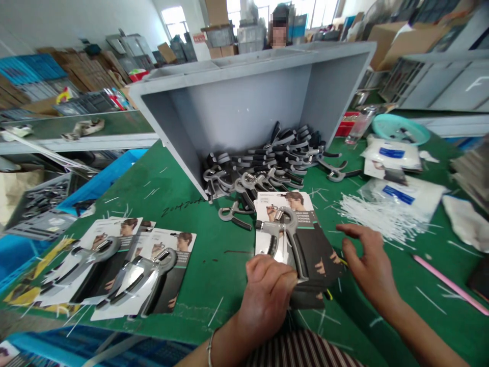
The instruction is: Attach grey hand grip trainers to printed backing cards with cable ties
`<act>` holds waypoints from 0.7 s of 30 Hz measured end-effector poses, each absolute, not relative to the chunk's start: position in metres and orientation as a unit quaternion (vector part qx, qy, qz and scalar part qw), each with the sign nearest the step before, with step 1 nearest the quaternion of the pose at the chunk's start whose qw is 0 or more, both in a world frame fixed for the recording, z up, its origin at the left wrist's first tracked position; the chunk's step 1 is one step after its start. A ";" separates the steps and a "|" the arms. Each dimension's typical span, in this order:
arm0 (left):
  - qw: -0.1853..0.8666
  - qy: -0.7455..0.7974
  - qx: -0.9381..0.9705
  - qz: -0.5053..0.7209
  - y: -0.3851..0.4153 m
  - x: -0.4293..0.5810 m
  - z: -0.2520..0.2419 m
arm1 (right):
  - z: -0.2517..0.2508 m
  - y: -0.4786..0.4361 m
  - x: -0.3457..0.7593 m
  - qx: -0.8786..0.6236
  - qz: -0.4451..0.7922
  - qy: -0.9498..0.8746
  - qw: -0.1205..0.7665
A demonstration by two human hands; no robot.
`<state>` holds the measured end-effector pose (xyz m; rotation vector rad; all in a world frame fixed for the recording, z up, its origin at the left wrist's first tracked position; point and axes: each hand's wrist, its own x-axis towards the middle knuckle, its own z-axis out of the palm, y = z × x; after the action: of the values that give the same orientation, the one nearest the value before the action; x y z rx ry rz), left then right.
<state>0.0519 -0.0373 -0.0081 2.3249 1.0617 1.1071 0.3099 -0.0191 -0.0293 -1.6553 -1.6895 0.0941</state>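
Note:
Near the front edge of the table, my left hand (pixel 269 285) is closed round the lower handle end of a grey and black hand grip strengthener (pixel 296 237). That grip lies on a printed backing card (pixel 315 229), on top of a stack of such cards. To the right of the stack, my right hand (pixel 369 260) hovers open, thumb and forefinger apart, with nothing visible in it. Just beyond its fingertips spreads a heap of thin white plastic strips (pixel 376 216), perhaps cable ties. A loose hand grip (pixel 235 216) rests left of the card stack.
A grey plastic crate (pixel 244 107) lies on its side, many hand grips (pixel 267 163) spilling from it. At left are carded grips (pixel 153 275). A pink stick (pixel 451 283), plastic bags (pixel 405 196) and a turquoise dish (pixel 401 127) are at right. A person (pixel 280 25) is behind the crate.

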 end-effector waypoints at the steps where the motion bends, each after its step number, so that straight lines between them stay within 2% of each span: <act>1: 0.173 0.372 0.821 0.397 -0.037 0.052 -0.009 | -0.047 -0.018 0.322 -0.659 0.032 -0.681 0.318; 3: 0.166 0.368 0.821 0.404 -0.037 0.052 -0.008 | -0.081 -0.017 0.337 -0.691 0.028 -0.691 0.211; 6: 0.175 0.359 0.823 0.404 -0.041 0.048 -0.001 | -0.111 -0.021 0.339 -0.696 0.018 -0.704 0.141; 9: 0.190 0.346 0.817 0.421 -0.045 0.038 0.008 | -0.115 -0.024 0.333 -0.693 0.007 -0.716 0.088; 14: 0.159 0.461 0.753 0.442 -0.030 0.022 0.009 | -0.108 -0.040 0.325 -0.699 0.008 -0.712 0.066; 21: 0.298 0.558 0.654 0.414 0.008 0.031 0.000 | -0.107 -0.062 0.307 -0.685 -0.008 -0.723 0.092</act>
<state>0.0309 0.0079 0.0002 1.7393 1.4840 1.0994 0.3075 -0.0622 -0.1074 -2.0344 -2.1467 -0.0244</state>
